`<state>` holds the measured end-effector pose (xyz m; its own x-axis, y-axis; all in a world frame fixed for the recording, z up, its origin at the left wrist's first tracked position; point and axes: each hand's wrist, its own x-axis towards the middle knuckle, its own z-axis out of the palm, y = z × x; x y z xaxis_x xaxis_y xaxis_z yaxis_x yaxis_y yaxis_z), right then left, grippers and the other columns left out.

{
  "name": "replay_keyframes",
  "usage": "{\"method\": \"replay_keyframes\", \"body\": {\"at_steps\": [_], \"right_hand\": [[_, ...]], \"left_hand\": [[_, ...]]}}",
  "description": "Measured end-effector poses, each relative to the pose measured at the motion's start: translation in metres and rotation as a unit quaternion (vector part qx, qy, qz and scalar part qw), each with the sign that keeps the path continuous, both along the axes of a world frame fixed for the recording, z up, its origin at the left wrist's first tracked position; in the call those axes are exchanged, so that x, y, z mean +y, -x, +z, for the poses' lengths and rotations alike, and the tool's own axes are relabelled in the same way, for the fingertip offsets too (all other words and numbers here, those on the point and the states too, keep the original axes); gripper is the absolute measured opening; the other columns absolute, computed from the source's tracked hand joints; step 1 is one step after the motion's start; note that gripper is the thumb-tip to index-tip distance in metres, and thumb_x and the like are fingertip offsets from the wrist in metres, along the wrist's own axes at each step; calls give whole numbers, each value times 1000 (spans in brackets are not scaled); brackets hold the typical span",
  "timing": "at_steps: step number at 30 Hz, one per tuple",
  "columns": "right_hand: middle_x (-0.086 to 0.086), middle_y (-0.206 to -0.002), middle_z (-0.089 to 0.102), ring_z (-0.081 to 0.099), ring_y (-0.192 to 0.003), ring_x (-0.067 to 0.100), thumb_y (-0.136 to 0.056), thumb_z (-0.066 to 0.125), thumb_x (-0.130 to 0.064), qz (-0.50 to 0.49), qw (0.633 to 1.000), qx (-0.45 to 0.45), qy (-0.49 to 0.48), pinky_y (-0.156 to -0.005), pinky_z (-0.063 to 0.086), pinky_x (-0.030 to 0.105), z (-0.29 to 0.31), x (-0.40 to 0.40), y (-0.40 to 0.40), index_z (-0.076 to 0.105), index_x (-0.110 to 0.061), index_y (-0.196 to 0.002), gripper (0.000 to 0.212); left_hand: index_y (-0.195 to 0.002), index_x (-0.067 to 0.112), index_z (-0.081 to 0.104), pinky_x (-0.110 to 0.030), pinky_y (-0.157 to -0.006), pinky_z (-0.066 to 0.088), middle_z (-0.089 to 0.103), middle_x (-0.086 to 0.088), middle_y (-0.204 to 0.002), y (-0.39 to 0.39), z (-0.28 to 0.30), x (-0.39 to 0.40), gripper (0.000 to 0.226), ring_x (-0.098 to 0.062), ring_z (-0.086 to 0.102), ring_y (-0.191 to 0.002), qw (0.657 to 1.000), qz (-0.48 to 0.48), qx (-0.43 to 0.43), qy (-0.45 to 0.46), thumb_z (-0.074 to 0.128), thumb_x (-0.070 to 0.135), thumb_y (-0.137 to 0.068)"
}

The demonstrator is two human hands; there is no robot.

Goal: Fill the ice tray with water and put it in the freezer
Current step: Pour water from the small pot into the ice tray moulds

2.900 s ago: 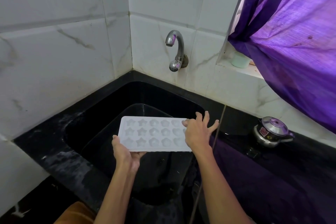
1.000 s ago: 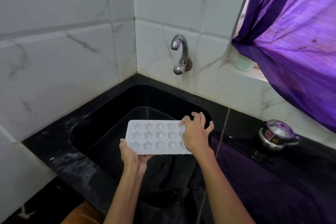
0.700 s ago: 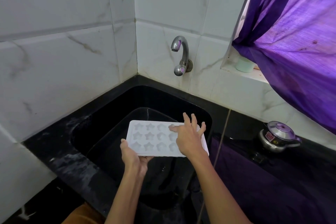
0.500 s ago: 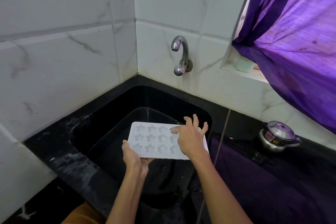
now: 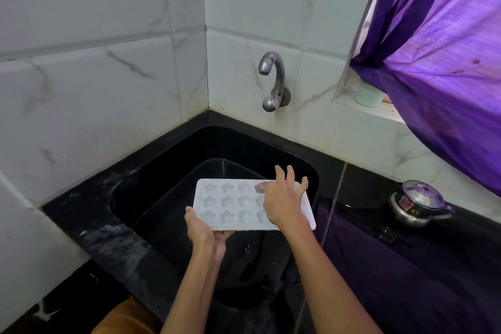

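White marble-look tiles [image 5: 103, 84] cover two walls that meet in a corner on the far side. A black stone counter [image 5: 108, 236] runs along both walls, with a black sink [image 5: 173, 171] sunk into the corner. On the far right, a window ledge [image 5: 379, 112] is set into the wall, and a purple curtain [image 5: 439, 57] hangs over it, glowing with daylight from behind. The counter to the right picks up a purple sheen.

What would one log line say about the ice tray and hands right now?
ice tray: held level over sink | left hand: grips near edge | right hand: spread on top | tap: no water visible
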<state>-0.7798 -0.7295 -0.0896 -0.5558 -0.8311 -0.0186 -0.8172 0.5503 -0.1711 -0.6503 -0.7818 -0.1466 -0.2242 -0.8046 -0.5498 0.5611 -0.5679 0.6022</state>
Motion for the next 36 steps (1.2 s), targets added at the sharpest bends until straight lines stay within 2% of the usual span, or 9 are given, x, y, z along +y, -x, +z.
{"method": "replay_keyframes", "body": {"at_steps": [6, 11, 14, 18, 20, 24, 29, 32, 36], "right_hand": [[11, -157, 19, -9, -149, 35, -81, 55, 12, 18, 1000, -1, -3, -112, -11, 63, 1, -1, -1, 63, -33, -123, 62], [12, -161, 9, -11, -149, 35, -81, 57, 10, 9, 1000, 5, -1, -113, -10, 63, 5, -3, -2, 59, -32, -129, 64], [11, -159, 15, -9, -149, 34, -80, 54, 12, 21, 1000, 1, -2, -113, -11, 62, 4, -2, -3, 60, -31, -128, 64], [11, -154, 24, -5, -149, 35, -81, 53, 11, 10, 1000, 4, -1, -113, -9, 63, 5, -3, -4, 65, -27, -114, 52], [12, -153, 24, -4, -149, 34, -85, 53, 5, -1, 999, 13, 29, -113, -7, 63, 6, -5, -5, 60, -21, -115, 41], [12, -154, 18, -5, -148, 33, -74, 55, 13, 39, 997, 19, 70, -114, -8, 62, 7, -12, -11, 54, -23, -119, 57], [12, -160, 13, -10, -148, 34, -81, 48, 12, 70, 997, 21, 37, -111, -15, 61, 4, -19, -14, 61, -36, -126, 67], [12, -155, 21, -9, -148, 35, -79, 52, 14, 77, 996, 24, 26, -110, -16, 62, 3, -20, -14, 61, -35, -125, 68], [13, -158, 16, -10, -148, 35, -83, 52, 10, 64, 997, 25, 20, -111, -15, 62, 4, -20, -17, 61, -31, -125, 60]], "left_hand": [[-98, 18, 64, -47, -57, 58, 75, -8, -83, -3, -2, -2, 50, -29, 72, -76, 1000, 6, -9, 8, 29, 54, -97], [-96, 17, 64, -48, -57, 58, 75, -7, -81, -2, 1, -2, 49, -29, 73, -72, 1000, 2, -5, 9, 30, 53, -97], [-99, 16, 64, -49, -58, 58, 75, -7, -81, -2, 1, -5, 50, -29, 72, -74, 1000, 7, -7, 9, 30, 52, -97], [-97, 17, 64, -48, -58, 58, 75, -7, -80, -3, -1, -4, 51, -29, 72, -74, 1000, -2, -15, 12, 29, 53, -97], [-97, 18, 64, -45, -55, 57, 75, -6, -80, -3, 0, -3, 50, -29, 73, -73, 1000, -3, -9, 14, 28, 53, -97], [-99, 17, 64, -45, -55, 57, 75, -8, -83, 0, 4, -3, 52, -29, 72, -74, 1000, -10, 5, 13, 28, 54, -97], [-99, 15, 64, -47, -56, 58, 75, -8, -81, 0, 4, -3, 52, -28, 73, -71, 1000, 0, 8, 9, 29, 53, -97], [-98, 16, 64, -47, -56, 58, 75, -7, -79, 0, 2, -4, 51, -29, 73, -70, 1000, 3, 3, 7, 29, 53, -97], [-99, 16, 63, -47, -55, 57, 75, -7, -78, 1, 1, -4, 49, -28, 73, -69, 1000, 2, 6, 1, 30, 53, -97]]}}
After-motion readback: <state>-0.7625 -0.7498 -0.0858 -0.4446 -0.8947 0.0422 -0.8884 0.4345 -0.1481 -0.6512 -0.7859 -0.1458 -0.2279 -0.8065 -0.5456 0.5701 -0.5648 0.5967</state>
